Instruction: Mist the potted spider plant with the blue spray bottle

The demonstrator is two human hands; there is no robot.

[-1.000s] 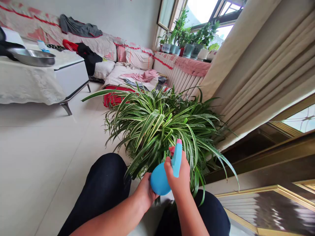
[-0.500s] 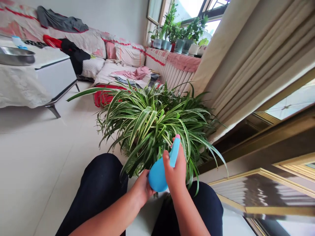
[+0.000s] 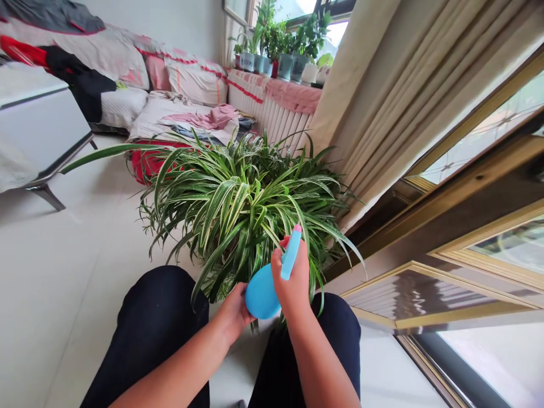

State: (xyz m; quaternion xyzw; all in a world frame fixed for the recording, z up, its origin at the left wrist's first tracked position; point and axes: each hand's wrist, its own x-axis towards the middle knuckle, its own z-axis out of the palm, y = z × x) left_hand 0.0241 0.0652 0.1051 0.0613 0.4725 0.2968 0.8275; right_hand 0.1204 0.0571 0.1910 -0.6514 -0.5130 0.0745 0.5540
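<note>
Tiled floor [image 3: 76,272]: your left hand [image 3: 232,313] cups a blue spray bottle [image 3: 261,293], right hand's [image 3: 291,277] fingers curled round its neck, spider plant [image 3: 238,215] just beyond.

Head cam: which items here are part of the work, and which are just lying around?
Part of the work:
- left hand, cupping the blue spray bottle
- right hand, gripping its neck
- spider plant

Lying around:
- curtain
- potted plants
- radiator
- bedding
</note>
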